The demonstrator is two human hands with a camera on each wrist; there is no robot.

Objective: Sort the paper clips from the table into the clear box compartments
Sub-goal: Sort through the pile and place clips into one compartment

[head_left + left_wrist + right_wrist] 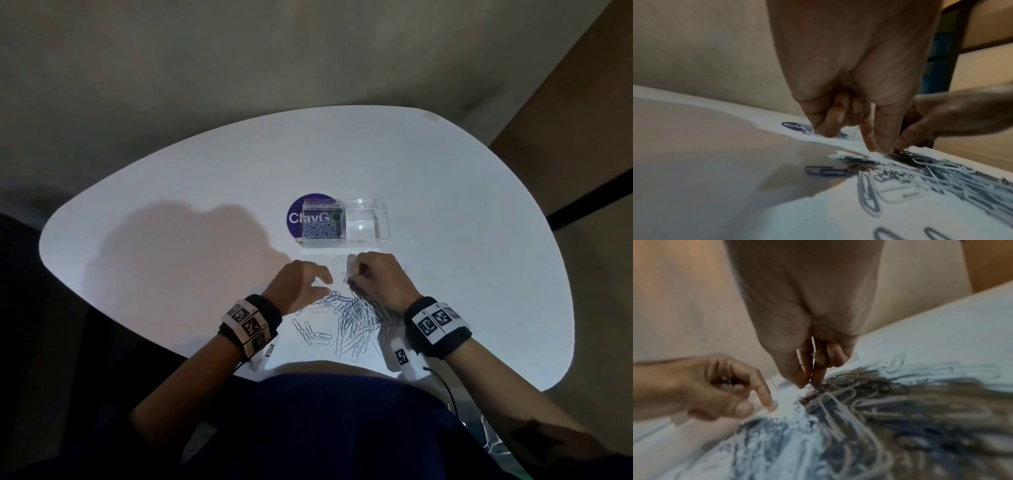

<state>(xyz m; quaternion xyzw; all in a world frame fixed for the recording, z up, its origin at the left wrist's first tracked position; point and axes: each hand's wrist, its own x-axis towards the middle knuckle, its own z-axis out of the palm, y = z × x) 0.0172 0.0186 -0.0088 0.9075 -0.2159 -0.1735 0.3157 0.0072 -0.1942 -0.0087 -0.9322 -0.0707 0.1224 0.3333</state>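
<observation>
While the heap of paper clips (356, 318) lies spread on the white counter (171, 240) on the near side of the clear box (344, 222), both hands work at the heap's far edge. The right hand (380, 281) is bent down over the clips with thumb and forefinger drawn together; in the right wrist view those fingertips (800, 382) pinch a thin wire clip just at the top of the pile, the other fingers tucked into the palm. The left hand (301, 284) sits just beside it, on the side away from the box's empty half. Its forefinger (869, 141) is stretched down with the tip at or just above the counter next to the heap, though I cannot tell if it touches, the thumb lies alongside, and the remaining fingers are loosely curled; it holds nothing that I can make out. A few loose clips (310, 334) lie apart from the heap, nearer the person than the left hand. The clear box stands beyond both hands, partly over a round purple sticker (298, 216). Its left compartment already has a layer of clips (320, 229) in it, while the right compartment (366, 222) shows only bare clear walls. Both wrists wear dark bands with black-and-white markers (436, 320)
</observation>
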